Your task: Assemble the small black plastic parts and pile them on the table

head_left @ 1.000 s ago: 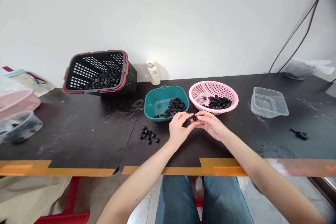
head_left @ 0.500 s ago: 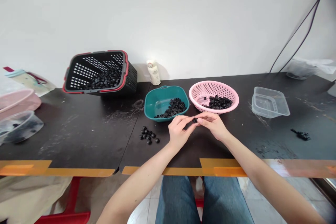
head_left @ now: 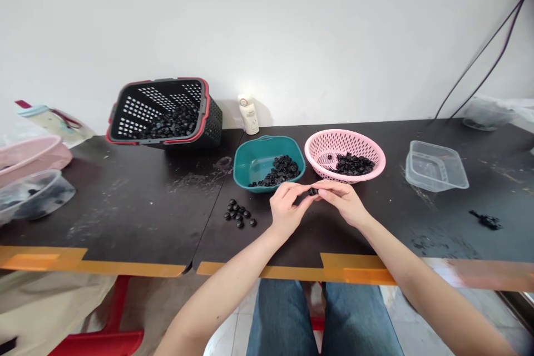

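A small round black part is pinched between the fingertips of my left hand and my right hand, just above the table. Both hands are closed on it, and the fingers cover most of it. Right behind my left hand stands a teal basin with a heap of small black pieces. Beyond my right hand is a pink oval colander holding more small black pieces. Several round black caps lie loose on the table to the left of my left hand.
A dark basket with a red rim, partly filled with black parts, leans by the wall. A white bottle stands beside it. To the right are a clear plastic box and a black cluster. Orange tape lines the table edge.
The camera view has shifted slightly, so the things on the table appear a little further right. My hands stay together on the small black part, with barely any movement.
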Demonstrator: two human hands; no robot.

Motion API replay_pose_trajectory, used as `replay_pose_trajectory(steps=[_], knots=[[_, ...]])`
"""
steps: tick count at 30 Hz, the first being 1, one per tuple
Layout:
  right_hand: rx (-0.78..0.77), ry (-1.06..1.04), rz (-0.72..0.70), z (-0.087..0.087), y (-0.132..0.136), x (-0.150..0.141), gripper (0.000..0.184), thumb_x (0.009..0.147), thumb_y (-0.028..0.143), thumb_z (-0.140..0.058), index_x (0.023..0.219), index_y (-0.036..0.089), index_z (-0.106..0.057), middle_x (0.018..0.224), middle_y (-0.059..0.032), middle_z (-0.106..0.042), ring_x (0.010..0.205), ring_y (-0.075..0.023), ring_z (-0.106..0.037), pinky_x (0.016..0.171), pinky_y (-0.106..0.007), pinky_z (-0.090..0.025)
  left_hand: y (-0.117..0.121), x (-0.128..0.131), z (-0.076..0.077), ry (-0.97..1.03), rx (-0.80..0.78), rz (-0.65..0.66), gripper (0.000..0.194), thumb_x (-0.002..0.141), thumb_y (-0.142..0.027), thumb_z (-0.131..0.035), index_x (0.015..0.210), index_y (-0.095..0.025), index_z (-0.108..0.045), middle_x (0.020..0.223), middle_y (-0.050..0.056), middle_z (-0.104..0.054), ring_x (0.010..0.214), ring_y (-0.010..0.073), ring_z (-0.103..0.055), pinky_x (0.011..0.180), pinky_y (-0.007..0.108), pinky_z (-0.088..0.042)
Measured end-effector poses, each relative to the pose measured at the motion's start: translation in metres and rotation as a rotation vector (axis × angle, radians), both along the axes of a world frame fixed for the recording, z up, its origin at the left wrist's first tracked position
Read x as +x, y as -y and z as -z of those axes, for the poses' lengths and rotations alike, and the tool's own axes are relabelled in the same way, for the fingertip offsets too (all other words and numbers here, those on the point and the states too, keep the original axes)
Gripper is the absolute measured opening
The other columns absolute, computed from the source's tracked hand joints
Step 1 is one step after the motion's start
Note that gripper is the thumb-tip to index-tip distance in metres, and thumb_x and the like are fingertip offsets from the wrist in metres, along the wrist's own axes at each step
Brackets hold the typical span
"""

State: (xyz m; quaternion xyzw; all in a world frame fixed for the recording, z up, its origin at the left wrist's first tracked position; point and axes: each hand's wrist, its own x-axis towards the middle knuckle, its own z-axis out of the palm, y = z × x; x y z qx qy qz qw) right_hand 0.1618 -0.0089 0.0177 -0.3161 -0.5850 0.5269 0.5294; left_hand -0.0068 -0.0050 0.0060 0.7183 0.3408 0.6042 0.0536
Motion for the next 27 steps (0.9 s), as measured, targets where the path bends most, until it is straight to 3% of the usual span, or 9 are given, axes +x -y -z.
replay_pose_trajectory(steps=[4, 12, 19, 27], knots=[[-0.023, -0.031, 0.016, 0.0011, 0.0, -0.0008, 0.019, 0.075, 0.03, -0.074, 0.093, 0.029, -0.075, 0.098, -0.0035, -0.07, 0.088, -0.0192, -0.064, 0.079, -0.035, -0.056, 0.0013, 0.0002, -0.0004, -0.019, 0.007, 0.009, 0.019, 0.078, -0.027, -0.072, 0.095, -0.021, -0.069, 0.081, 0.002, -0.065, 0.074, 0.0135, -0.063, 0.067, 0.026, -0.054], [-0.101, -0.072, 0.045, 0.0075, -0.005, 0.0007, 0.016, 0.068, 0.028, -0.08, 0.082, 0.024, -0.075, 0.076, -0.0024, -0.072, 0.067, -0.0162, -0.067, 0.071, -0.034, -0.057, 0.0027, 0.0009, -0.0005, 0.009, 0.026, 0.004, 0.019, 0.076, -0.026, -0.074, 0.094, -0.021, -0.068, 0.081, 0.002, -0.065, 0.072, 0.0126, -0.062, 0.065, 0.025, -0.054], [-0.132, -0.103, 0.038, 0.0086, -0.0048, -0.0006, 0.018, 0.068, 0.027, -0.079, 0.086, 0.024, -0.077, 0.079, -0.0031, -0.074, 0.067, -0.0166, -0.068, 0.068, -0.033, -0.059, 0.0012, 0.0005, 0.0004, 0.037, 0.059, 0.006, 0.019, 0.076, -0.027, -0.074, 0.093, -0.021, -0.069, 0.08, 0.001, -0.065, 0.071, 0.0121, -0.062, 0.063, 0.024, -0.053], [-0.035, -0.115, -0.008, 0.0025, 0.0008, -0.0024, 0.017, 0.074, 0.028, -0.075, 0.09, 0.028, -0.077, 0.095, -0.0033, -0.072, 0.076, -0.0162, -0.067, 0.071, -0.031, -0.058, 0.0025, 0.0011, -0.0018, 0.043, 0.096, 0.024, 0.021, 0.075, -0.024, -0.076, 0.093, -0.02, -0.068, 0.079, 0.0, -0.064, 0.071, 0.0108, -0.061, 0.062, 0.022, -0.052]])
